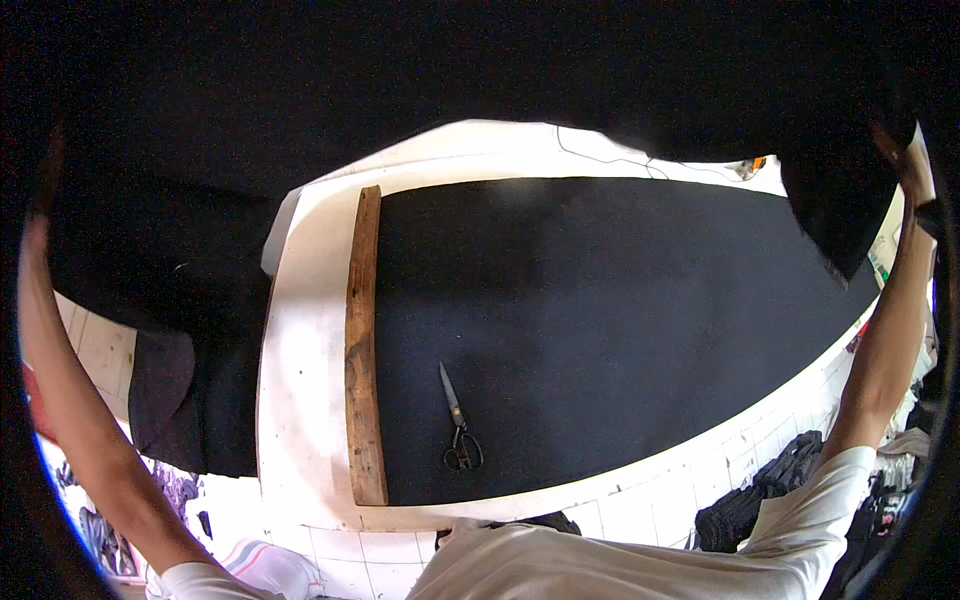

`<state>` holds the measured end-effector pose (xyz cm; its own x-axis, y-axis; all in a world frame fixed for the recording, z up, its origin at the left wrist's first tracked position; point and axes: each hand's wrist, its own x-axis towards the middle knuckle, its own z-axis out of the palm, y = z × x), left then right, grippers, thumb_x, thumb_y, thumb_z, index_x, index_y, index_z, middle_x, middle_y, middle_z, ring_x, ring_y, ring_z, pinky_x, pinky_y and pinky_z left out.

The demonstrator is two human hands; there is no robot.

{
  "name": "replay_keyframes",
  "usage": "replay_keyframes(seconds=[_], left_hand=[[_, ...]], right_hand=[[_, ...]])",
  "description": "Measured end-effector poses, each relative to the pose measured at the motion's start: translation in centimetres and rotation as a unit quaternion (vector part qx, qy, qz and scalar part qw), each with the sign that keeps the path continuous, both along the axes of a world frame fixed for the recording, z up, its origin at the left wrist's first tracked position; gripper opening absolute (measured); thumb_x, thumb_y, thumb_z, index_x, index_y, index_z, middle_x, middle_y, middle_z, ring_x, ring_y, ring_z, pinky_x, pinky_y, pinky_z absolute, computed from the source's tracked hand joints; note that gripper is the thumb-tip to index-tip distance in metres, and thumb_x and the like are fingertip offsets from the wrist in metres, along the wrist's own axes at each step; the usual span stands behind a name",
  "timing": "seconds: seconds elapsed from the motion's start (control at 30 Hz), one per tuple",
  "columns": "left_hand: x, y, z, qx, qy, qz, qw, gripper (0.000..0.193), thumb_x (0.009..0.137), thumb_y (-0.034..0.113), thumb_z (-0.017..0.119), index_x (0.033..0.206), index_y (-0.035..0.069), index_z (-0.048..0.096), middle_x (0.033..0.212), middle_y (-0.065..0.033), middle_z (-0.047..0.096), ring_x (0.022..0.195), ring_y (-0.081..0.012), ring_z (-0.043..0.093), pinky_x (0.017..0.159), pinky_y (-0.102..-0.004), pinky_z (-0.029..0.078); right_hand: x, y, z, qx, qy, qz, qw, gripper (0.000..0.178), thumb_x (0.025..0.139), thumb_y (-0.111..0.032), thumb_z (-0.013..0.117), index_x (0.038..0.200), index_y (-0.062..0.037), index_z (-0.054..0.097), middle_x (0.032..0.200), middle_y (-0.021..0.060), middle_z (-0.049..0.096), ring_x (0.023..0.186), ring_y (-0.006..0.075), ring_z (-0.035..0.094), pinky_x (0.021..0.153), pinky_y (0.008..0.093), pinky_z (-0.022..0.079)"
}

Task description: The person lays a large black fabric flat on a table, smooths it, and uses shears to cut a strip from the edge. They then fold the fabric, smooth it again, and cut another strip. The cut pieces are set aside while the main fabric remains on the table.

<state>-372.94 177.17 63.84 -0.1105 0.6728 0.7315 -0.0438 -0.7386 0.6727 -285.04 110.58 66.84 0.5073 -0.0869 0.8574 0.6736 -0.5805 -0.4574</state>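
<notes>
A wide sheet of black fabric (480, 75) hangs stretched between my raised arms, across the top of the view. At the far left, my left hand (47, 175) is closed on its edge, the fingers dim against the dark cloth. My right hand (903, 158) grips the other side at the far right; a corner of cloth droops below it. Beneath, another black fabric layer (620, 320) lies flat on the white table (310, 400). A wooden bar (363, 350) rests along its left edge. Dark-handled scissors (457, 425) lie on that layer, blades pointing away from me.
A thin cord (610, 155) runs along the table's far side to a small orange-and-black item (750, 168). More black cloth (195, 400) hangs at the left. Dark folded fabric (755, 495) is piled on the tiled floor (640, 510) at the right.
</notes>
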Motion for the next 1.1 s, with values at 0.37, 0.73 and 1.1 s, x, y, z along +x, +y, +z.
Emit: replay_keyframes(seconds=[0.37, 0.73, 1.1], left_hand=[[-12.2, -9.7, -28.7, -0.326, -0.179, -0.08, 0.925, 0.042, 0.109, 0.02, 0.065, 0.14, -0.009, 0.065, 0.139, -0.0189, 0.072, 0.129, -0.0297, 0.069, 0.115, -0.045, 0.053], [-13.3, -22.6, -62.9, -0.593, -0.391, 0.097, 0.697, 0.039, 0.099, 0.021, 0.056, 0.132, 0.006, 0.072, 0.132, -0.0156, 0.075, 0.115, -0.0362, 0.073, 0.106, -0.0531, 0.06], [-13.7, -22.1, -64.4, -0.702, -0.26, 0.242, 0.617, 0.031, 0.102, 0.035, 0.053, 0.118, 0.011, 0.066, 0.129, -0.0134, 0.064, 0.113, -0.0291, 0.059, 0.094, -0.0596, 0.051]], right_hand=[[-7.0, -5.2, -29.8, -0.038, 0.064, 0.173, 0.982, 0.045, 0.111, -0.014, 0.049, 0.149, 0.0041, 0.063, 0.152, 0.0203, 0.065, 0.145, 0.0313, 0.058, 0.125, 0.0398, 0.037], [-28.8, -11.0, -62.5, 0.478, 0.581, 0.156, 0.639, 0.079, 0.088, 0.012, 0.063, 0.162, 0.0024, 0.038, 0.132, 0.0203, 0.061, 0.103, 0.0262, 0.065, 0.098, 0.0446, 0.055], [-19.2, -14.7, -66.7, 0.594, 0.65, 0.182, 0.438, 0.035, 0.1, -0.016, 0.068, 0.132, -0.0014, 0.07, 0.136, 0.0197, 0.072, 0.124, 0.0409, 0.069, 0.113, 0.0604, 0.053]])
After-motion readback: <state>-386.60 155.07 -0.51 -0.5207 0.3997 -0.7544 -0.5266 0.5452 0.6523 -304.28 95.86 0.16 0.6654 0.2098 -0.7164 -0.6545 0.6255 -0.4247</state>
